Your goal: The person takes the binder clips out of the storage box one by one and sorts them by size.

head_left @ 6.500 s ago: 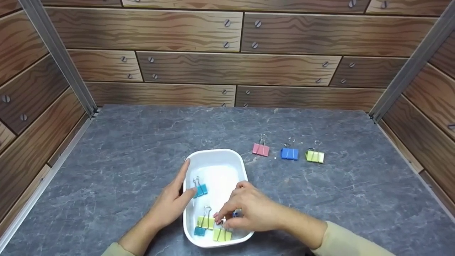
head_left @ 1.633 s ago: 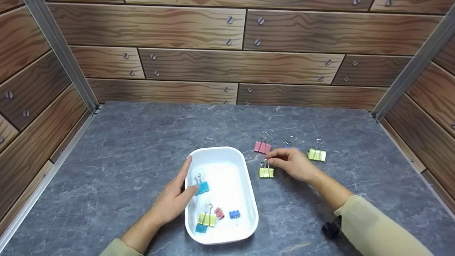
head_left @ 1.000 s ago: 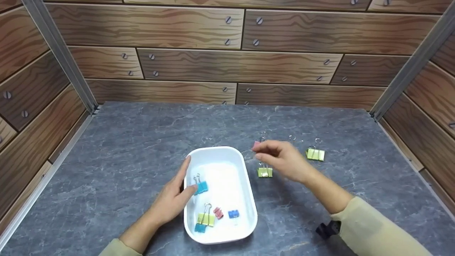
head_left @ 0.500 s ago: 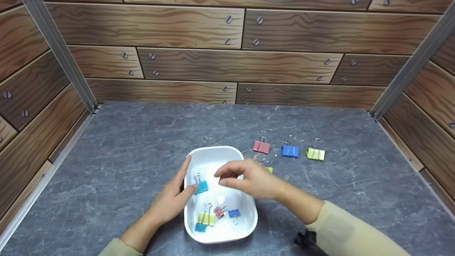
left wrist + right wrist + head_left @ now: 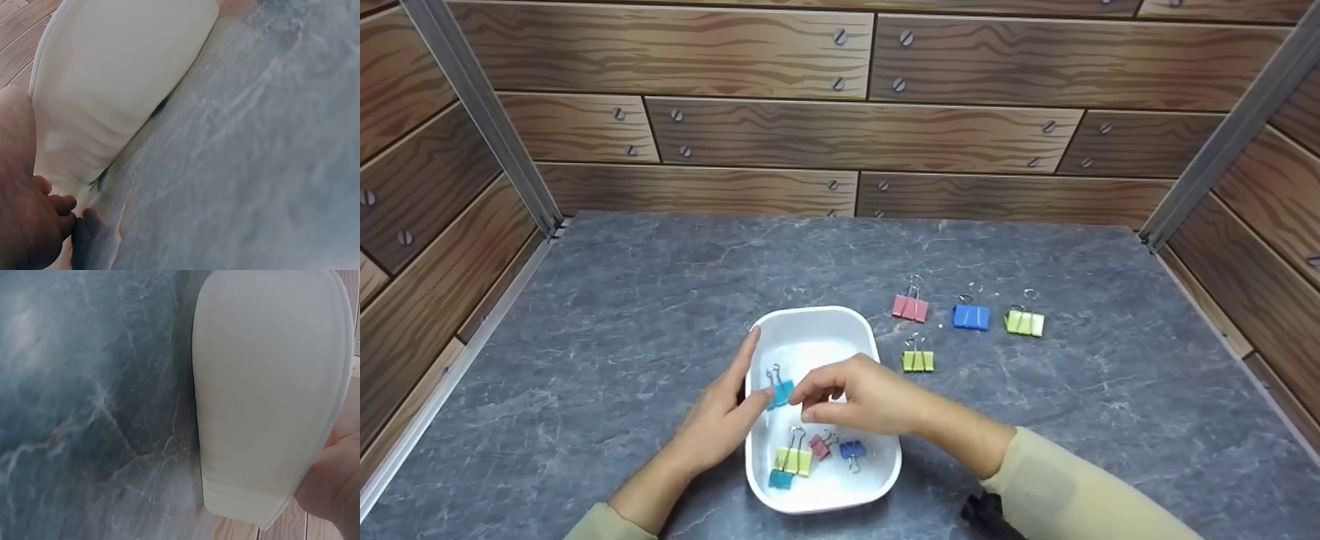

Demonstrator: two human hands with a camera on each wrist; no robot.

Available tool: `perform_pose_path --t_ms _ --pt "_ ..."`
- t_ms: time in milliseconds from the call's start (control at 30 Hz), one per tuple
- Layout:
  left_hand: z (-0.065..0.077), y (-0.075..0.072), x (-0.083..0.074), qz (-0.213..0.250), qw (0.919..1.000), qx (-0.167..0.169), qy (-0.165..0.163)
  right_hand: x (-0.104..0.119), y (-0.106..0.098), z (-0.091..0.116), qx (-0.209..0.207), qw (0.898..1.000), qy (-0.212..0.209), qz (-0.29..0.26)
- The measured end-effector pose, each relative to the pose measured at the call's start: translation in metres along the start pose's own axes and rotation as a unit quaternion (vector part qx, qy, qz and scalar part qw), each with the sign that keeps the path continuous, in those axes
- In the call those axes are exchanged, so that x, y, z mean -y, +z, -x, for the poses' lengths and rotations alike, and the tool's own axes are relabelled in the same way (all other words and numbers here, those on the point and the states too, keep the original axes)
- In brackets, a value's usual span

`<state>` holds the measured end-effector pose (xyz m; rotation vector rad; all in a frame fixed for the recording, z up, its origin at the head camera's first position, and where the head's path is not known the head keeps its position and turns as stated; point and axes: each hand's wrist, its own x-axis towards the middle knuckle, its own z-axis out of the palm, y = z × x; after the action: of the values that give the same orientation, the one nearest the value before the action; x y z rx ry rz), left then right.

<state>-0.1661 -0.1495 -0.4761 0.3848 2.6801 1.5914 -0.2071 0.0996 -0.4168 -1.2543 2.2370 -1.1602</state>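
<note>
A white plastic tray (image 5: 810, 506) holds several binder clips: a larger teal clip (image 5: 781, 394) at the left wall, and near the front a yellow-green clip (image 5: 793, 461), a small teal clip (image 5: 781, 479), a small pink clip (image 5: 820, 446) and a small blue clip (image 5: 853, 450). My left hand (image 5: 721, 424) grips the tray's left wall, thumb over the rim beside the larger teal clip. Over the middle of the tray hovers my right hand (image 5: 862, 397), fingers loosely bent, thumb and forefinger apart with nothing between them. Its fingertips are just right of the larger teal clip.
Right of the tray, on the grey marbled table (image 5: 660, 300), stand a pink clip (image 5: 910, 308), a blue clip (image 5: 970, 316) and a yellow-green clip (image 5: 1024, 323) in a row. A smaller yellow-green clip (image 5: 918, 361) is below the pink one. Wood-patterned panels enclose the table.
My right hand took a yellow-green clip out of the tray, set it below the pink one and let go. It has since come back over the tray. The left hand has kept its hold.
</note>
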Motion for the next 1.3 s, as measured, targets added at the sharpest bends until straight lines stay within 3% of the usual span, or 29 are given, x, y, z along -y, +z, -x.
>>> perform_pose_path --t_ms 400,833,1067,1300 --pt "-0.0004 -0.0004 0.0015 0.002 1.0 -0.003 0.009 0.0028 0.0076 -0.0011 0.04 0.996 0.008 0.08" --pt "-0.0002 -0.0008 0.0015 -0.005 0.9999 -0.003 0.009 -0.0001 0.0058 -0.0006 0.083 0.993 -0.017 0.078" --pt "-0.0001 -0.0002 0.001 0.002 0.9999 -0.001 0.012 0.0006 0.0052 -0.0008 0.073 0.993 -0.033 0.087" --pt "-0.0004 0.0002 0.0009 0.001 1.0 0.001 0.001 -0.0011 0.0058 -0.0002 0.055 0.997 -0.02 0.045"
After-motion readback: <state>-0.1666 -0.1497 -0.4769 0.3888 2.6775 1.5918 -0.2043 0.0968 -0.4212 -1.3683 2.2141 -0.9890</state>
